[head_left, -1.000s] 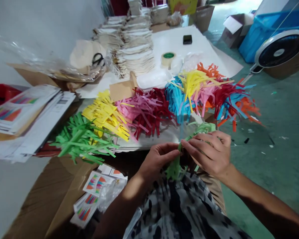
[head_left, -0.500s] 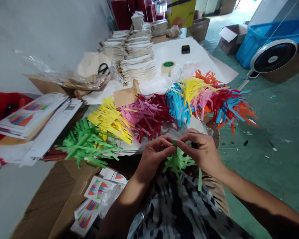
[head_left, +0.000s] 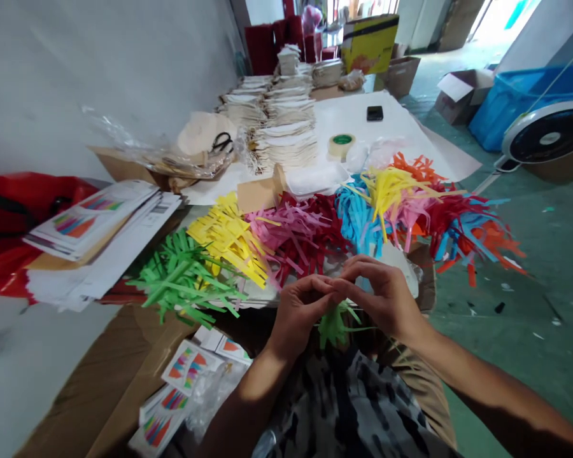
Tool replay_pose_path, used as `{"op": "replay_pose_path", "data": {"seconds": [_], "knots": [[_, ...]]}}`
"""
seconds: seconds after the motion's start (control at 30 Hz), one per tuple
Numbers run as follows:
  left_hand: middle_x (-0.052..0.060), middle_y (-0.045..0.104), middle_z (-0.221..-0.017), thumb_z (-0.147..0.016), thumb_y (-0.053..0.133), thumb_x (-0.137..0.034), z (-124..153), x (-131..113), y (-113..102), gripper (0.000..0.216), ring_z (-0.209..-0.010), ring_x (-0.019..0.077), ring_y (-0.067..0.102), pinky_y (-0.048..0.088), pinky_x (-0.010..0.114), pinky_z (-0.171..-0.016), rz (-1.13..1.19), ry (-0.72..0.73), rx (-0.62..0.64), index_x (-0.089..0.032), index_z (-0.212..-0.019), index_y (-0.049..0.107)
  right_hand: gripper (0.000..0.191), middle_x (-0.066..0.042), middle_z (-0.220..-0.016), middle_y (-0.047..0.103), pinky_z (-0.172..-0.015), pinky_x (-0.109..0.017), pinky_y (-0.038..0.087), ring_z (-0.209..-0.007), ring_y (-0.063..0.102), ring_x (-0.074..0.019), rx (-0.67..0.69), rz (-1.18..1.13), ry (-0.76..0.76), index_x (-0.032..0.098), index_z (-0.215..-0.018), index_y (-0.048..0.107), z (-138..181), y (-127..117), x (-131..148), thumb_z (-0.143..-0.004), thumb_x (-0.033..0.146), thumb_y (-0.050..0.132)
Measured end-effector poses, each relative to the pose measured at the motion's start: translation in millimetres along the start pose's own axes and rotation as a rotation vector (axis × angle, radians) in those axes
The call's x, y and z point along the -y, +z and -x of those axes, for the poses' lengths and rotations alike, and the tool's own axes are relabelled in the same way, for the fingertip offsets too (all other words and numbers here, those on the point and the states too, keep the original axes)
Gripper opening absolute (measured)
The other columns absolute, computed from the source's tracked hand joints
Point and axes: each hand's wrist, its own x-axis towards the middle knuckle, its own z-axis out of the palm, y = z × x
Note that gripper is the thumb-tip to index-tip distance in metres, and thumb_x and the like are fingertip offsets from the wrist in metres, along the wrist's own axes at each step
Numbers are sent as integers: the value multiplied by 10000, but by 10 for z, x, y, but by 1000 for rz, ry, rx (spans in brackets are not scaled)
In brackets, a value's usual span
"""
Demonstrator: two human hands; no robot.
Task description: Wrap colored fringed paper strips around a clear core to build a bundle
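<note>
My left hand (head_left: 300, 310) and my right hand (head_left: 384, 294) meet fingertip to fingertip over my lap, both pinching the top of a small bunch of green paper strips (head_left: 335, 324) that hangs down below them. Just beyond my hands, on the low table, lie piles of cut paper strips in a row: green (head_left: 184, 280), yellow (head_left: 229, 236), pink and dark red (head_left: 296, 234), blue (head_left: 358, 216), then a mixed pile of yellow, pink, red, blue and orange (head_left: 439, 210).
Printed sheets (head_left: 95, 222) are stacked at the left beside a red bag (head_left: 9, 210). Small printed cards (head_left: 181, 375) lie on brown cardboard near my left arm. Scissors (head_left: 222, 141), tape roll (head_left: 341, 145), stacked white paper goods (head_left: 286, 127) and a phone (head_left: 375, 113) sit farther back. A fan (head_left: 549, 137) stands on the green floor.
My hands have drawn closer together and gathered the green strips into a tighter bunch pinched at its top. The camera view has tilted up and shifted a little.
</note>
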Motion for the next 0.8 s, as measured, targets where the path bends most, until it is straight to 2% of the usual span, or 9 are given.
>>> {"op": "replay_pose_path", "data": {"seconds": [0.1,0.17,0.27,0.33,0.4,0.5,0.63,0.8], "knots": [[29,785,-921,-707,965,-337,-90,-30,-127,240,-853,167,704,545,281,-825,36,2,-64,-196,-783,786,238,-29,-863,701,-782,-336,530,-845,670,-194,54,-30,-41,246,-818,779,-238,89,-57,-947,445,756],[20,780,-878,-672,983,-327,-156,-58,-235,260,-809,160,708,544,274,-791,32,3,-123,-195,-770,782,270,-30,-847,711,-742,-324,519,-807,667,-186,66,33,-78,238,-819,779,-535,106,-120,-970,453,721],[5,756,-812,-626,1005,-314,-241,-98,-398,300,-768,157,717,542,263,-750,11,-11,-200,-188,-748,762,257,-55,-882,743,-748,-323,498,-802,672,-191,-70,327,-148,203,-908,797,-1215,63,-293,-989,416,676],[-1,750,-789,-609,1012,-311,-285,-117,-490,329,-751,156,724,542,256,-733,23,-38,-215,-188,-758,746,234,-87,-964,776,-805,-334,494,-880,696,-217,-96,631,-110,183,-1014,813,-1750,22,-453,-992,335,636],[-2,755,-778,-601,1016,-308,-323,-132,-568,353,-739,155,730,544,249,-726,42,-54,-221,-189,-786,740,286,-93,-1126,793,-890,-341,485,-1020,711,-238,23,934,18,214,-1127,814,-2248,6,-623,-1012,308,569],[7,777,-791,-614,1010,-321,-373,-144,-669,379,-742,162,746,557,254,-736,50,-59,-222,-199,-893,785,268,-99,-1088,811,-864,-346,493,-1022,721,-268,112,1027,135,221,-1117,831,-2784,56,-833,-946,336,660],[43,807,-779,-688,971,-365,-428,-128,-780,294,-745,174,758,571,272,-770,92,-79,-195,-189,-873,825,205,-118,-1022,813,-818,-346,503,-973,723,-282,165,1086,242,201,-981,854,-3061,175,-971,-809,297,801],[16,788,-730,-722,953,-379,-460,-97,-809,265,-678,115,701,524,205,-691,208,-105,-246,-201,-864,818,222,-110,-1058,813,-833,-347,506,-1025,714,-290,128,1134,253,223,-1009,852,-3030,204,-1008,-829,330,779]]}}
